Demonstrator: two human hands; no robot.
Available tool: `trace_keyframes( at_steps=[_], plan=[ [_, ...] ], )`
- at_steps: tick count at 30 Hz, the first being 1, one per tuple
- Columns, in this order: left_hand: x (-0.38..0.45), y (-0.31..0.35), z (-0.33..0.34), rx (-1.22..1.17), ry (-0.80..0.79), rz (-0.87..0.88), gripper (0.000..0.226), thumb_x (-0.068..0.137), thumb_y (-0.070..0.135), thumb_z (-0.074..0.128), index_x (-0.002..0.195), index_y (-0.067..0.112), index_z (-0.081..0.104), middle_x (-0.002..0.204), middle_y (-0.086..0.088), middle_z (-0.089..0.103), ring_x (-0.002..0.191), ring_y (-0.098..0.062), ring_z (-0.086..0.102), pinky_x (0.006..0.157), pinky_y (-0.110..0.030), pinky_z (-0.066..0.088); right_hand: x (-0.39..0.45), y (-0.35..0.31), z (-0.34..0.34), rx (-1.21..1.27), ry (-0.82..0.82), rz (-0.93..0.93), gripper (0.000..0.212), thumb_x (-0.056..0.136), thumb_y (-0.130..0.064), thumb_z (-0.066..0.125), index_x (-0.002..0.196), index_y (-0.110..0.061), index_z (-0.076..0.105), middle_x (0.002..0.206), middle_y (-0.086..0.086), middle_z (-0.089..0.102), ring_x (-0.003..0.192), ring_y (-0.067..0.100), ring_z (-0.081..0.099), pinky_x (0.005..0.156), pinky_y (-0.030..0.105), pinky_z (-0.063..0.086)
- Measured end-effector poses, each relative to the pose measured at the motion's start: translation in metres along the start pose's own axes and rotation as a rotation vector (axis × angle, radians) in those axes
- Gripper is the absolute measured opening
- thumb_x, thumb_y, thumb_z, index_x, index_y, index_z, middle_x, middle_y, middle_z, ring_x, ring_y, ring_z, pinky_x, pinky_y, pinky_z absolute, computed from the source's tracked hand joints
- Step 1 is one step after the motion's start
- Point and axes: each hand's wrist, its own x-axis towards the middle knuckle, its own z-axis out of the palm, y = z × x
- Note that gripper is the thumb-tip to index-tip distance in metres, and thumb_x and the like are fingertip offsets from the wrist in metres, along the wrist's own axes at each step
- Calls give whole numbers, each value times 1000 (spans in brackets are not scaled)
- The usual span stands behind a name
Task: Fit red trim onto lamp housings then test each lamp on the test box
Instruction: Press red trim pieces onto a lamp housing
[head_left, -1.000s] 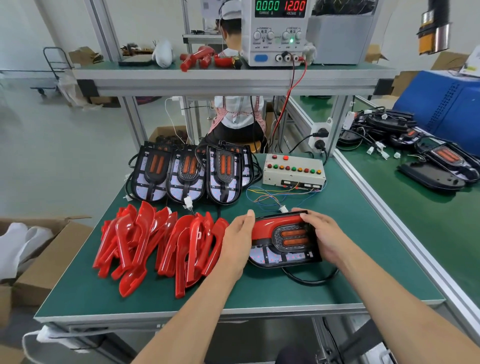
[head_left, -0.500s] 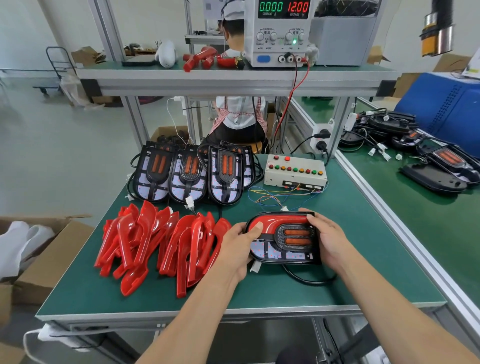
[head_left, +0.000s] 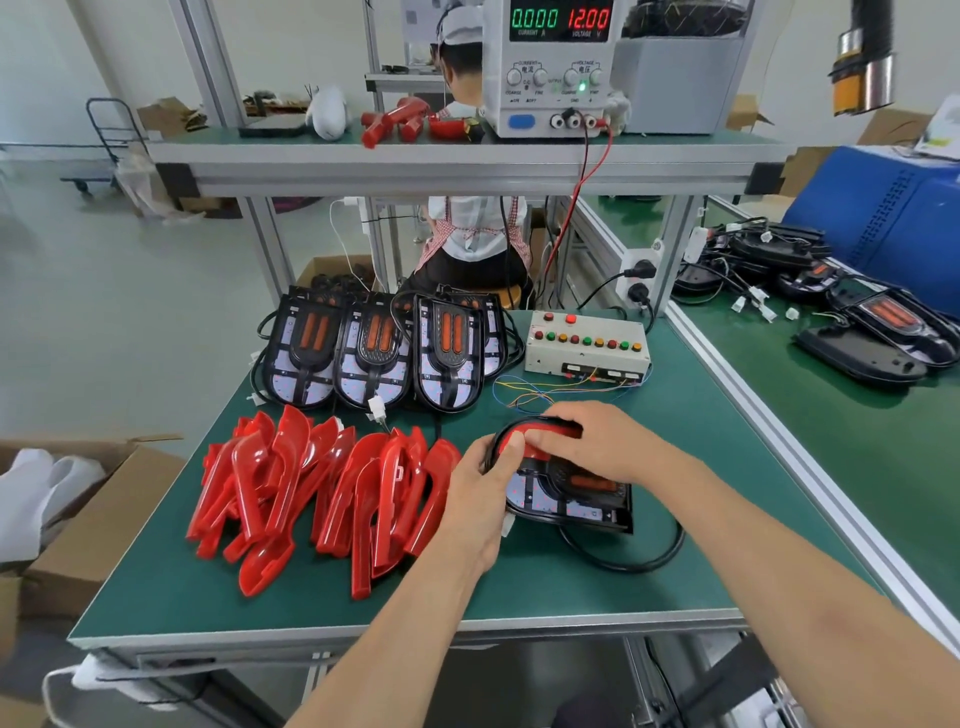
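A: Green bench (head_left: 675, 545); red trim pile (head_left: 322, 488) left, test box (head_left: 587, 345) at back.
B: Lamp housing (head_left: 571, 493)?
A: Front centre, flat. Left hand (head_left: 475, 499) grips its left end, thumb on red trim (head_left: 530, 434); right hand (head_left: 605, 441) presses flat-fingered on top.

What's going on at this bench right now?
A person is fitting a red trim onto a lamp housing on the green table. The left hand grips the housing's rounded end with the thumb on the trim, and the right hand presses down over it. More red trims lie piled to the left; the test box sits behind, untouched.
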Motion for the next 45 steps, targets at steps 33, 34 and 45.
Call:
trace_keyframes(
  at_steps=[33,34,45],
  plan=[
    [-5,11,-1,-26,-14,-69,21,107,15,51,122,8,64,110,-11,75,91,-20,72,72,-32,59,8,-12,-3,247,-124,104,64,80,-75,66,94,-12,70,94,10,74,85,27,70,82,41,54],
    [-5,12,0,-37,-16,-74,22,107,16,51,122,8,64,112,-13,74,93,-21,71,75,-34,58,9,-13,-5,262,-132,135,74,75,-81,64,93,-10,69,92,11,73,78,24,68,76,37,52],
    [1,5,-1,-55,64,-45,23,107,10,47,111,8,70,104,-10,76,90,-22,71,77,-35,58,15,-21,8,341,-102,203,55,71,-69,76,78,-15,65,73,3,61,65,20,54,67,33,42]
  ],
)
